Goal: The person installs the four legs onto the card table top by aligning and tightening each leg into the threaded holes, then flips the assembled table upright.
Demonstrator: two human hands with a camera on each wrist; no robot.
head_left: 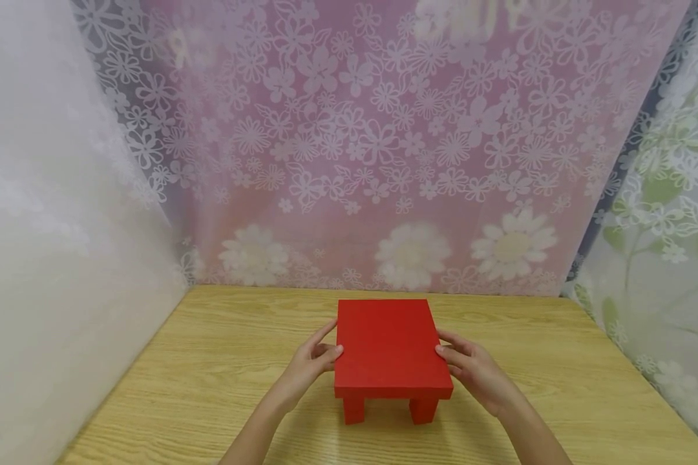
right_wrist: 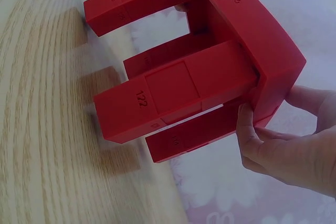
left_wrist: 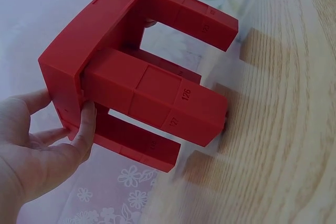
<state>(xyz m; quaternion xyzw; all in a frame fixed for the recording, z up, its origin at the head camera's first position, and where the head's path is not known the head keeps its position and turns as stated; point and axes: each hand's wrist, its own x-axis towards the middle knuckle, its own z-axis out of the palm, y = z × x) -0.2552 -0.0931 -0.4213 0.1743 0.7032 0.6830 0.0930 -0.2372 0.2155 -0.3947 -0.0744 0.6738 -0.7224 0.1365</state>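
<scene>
A small red stool (head_left: 386,345) with a flat square top and several thick legs stands upright between both hands. My left hand (head_left: 304,371) grips the left edge of its top, thumb on the rim. On the opposite edge, my right hand (head_left: 480,374) holds the top in the same way. In the left wrist view, a leg (left_wrist: 157,90) carries raised numbers such as 126 and 127. Another leg (right_wrist: 168,93), in the right wrist view, is marked 122. The leg ends are at or just above the wood; I cannot tell whether they touch it.
Beneath is a light wood-grain tabletop (head_left: 221,361). A pink flowered curtain (head_left: 355,148) hangs along its back edge. A whitish sheet (head_left: 64,226) bounds the left side and a leafy flowered sheet (head_left: 663,271) the right.
</scene>
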